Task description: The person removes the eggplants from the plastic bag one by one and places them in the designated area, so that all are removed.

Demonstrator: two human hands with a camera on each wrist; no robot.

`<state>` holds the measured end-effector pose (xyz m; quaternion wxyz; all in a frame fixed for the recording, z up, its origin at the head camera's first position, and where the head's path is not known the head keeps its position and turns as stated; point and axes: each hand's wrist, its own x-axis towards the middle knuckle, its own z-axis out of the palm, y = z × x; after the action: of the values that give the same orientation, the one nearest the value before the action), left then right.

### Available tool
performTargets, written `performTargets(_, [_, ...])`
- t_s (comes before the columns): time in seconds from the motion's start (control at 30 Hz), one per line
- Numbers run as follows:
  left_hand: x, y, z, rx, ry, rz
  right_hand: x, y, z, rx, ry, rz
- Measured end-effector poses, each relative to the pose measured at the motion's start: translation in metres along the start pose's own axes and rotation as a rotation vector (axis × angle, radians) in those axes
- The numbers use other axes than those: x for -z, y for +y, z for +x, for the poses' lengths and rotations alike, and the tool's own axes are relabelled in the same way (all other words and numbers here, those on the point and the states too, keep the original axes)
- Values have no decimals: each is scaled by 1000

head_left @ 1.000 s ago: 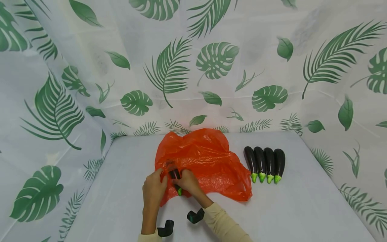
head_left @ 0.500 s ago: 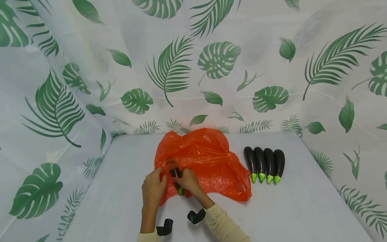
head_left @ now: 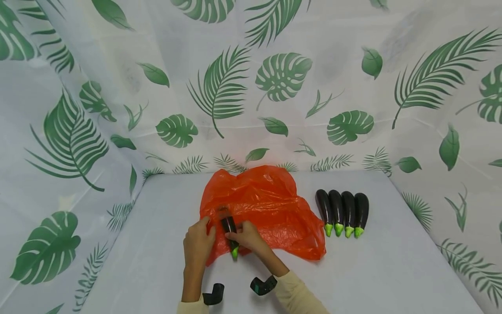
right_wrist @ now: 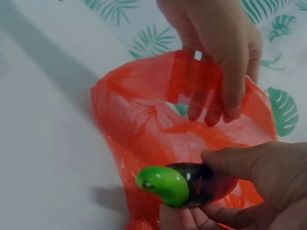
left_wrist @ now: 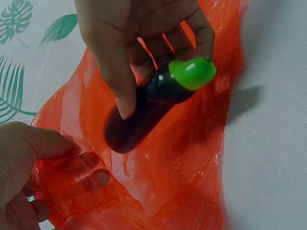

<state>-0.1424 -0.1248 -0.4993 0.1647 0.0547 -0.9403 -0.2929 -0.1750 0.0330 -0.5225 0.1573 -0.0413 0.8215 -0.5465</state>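
Observation:
My right hand (head_left: 251,237) grips a dark purple eggplant (head_left: 228,226) with a bright green cap (right_wrist: 163,185), thumb on one side and fingers on the other. The cap points toward me, and the blunt end lies at the mouth of a thin red plastic bag (head_left: 270,205). Reddish film seems to cover that end's tip in the head view. At the bag's left edge, my left hand (head_left: 198,242) pinches the film, with the thumb on one side and fingers showing through the red plastic in the left wrist view.
Several more eggplants (head_left: 342,213) lie side by side right of the bag, green caps toward me. The white table (head_left: 376,274) meets a leaf-printed cloth backdrop (head_left: 235,96) at the back and sides. Black wrist devices (head_left: 263,285) sit by both wrists.
The right hand and its eggplant have shifted slightly right and toward me, so more of the eggplant shows. The left hand and the bag have barely moved.

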Motion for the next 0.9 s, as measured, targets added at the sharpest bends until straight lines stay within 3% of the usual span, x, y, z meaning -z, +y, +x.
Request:
performTargets(0.33, [3,0,2,-14,15,-4,11,3,-19,-35,-96,73])
performTargets(0.7, [0,-1,0,20,-7,-3,18,15,-42,-124,-260,211])
performTargets(0.9, [1,-1,0,19,-8,-2,26,17,-53,-113,-326,274])
